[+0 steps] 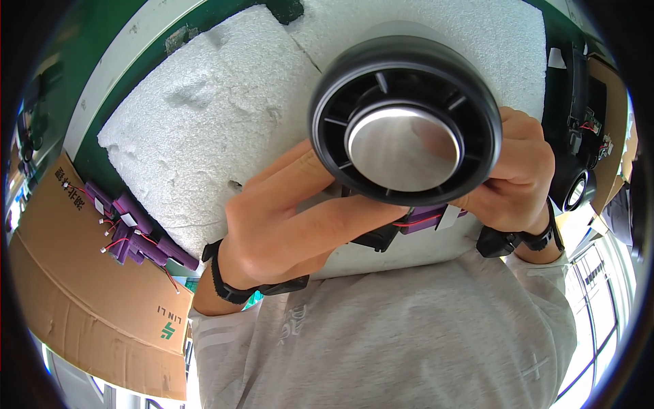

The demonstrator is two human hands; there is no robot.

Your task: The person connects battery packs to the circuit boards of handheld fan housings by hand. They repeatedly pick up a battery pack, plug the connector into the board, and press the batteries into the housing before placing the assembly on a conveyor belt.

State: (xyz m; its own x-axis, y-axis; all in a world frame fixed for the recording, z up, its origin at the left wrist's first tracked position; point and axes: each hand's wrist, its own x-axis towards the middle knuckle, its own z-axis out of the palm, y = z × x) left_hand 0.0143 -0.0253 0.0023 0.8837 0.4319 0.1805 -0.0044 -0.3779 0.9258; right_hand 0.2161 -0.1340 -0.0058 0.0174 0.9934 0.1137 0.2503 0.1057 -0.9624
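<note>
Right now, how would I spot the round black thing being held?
Start from the white foam slab. In front of it, between the left hand and the right hand, is a round, silver-centred black housing. Unlike the similar black part at far right, it is held up and looks far larger.

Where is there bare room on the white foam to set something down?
Widest: the white foam between the purple packs and the black round device. A smaller bare patch lies between the device and the black parts at right. Crowded: below the device, around the left hand and right hand.
</note>
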